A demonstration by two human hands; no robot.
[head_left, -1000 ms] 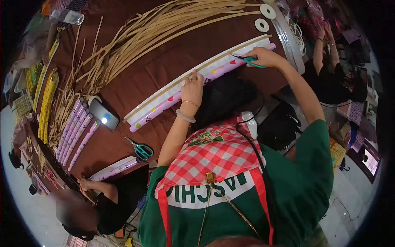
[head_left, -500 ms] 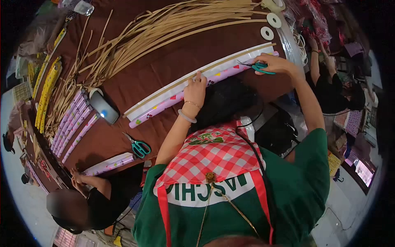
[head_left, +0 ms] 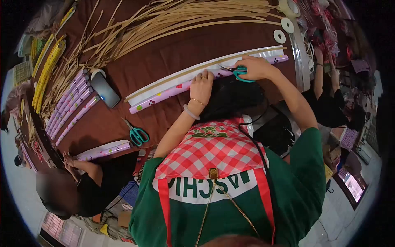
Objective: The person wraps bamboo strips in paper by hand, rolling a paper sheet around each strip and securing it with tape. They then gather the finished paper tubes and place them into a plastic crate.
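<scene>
A long pink patterned roll (head_left: 164,95) lies across the brown table, its white sheet (head_left: 152,86) partly unrolled behind it. Along that sheet runs a thin tan strip (head_left: 181,74). My left hand (head_left: 201,85) rests on the roll near its middle, fingers bent over it; whether they pinch anything is hidden. Just to its right, my right hand (head_left: 252,69) is closed on teal-handled scissors (head_left: 240,73), whose blades point left over the sheet.
Many tan strips (head_left: 164,24) spread along the back. A phone (head_left: 104,90) lies left beside pink rolls (head_left: 70,103). Second scissors (head_left: 138,135) lie nearer. A person's hands (head_left: 70,161) hold another roll at lower left. White tape rings (head_left: 279,36) sit back right.
My right hand has moved left along the roll with the scissors, closer to my left hand. My left hand has shifted slightly right. The whole view has shifted a little.
</scene>
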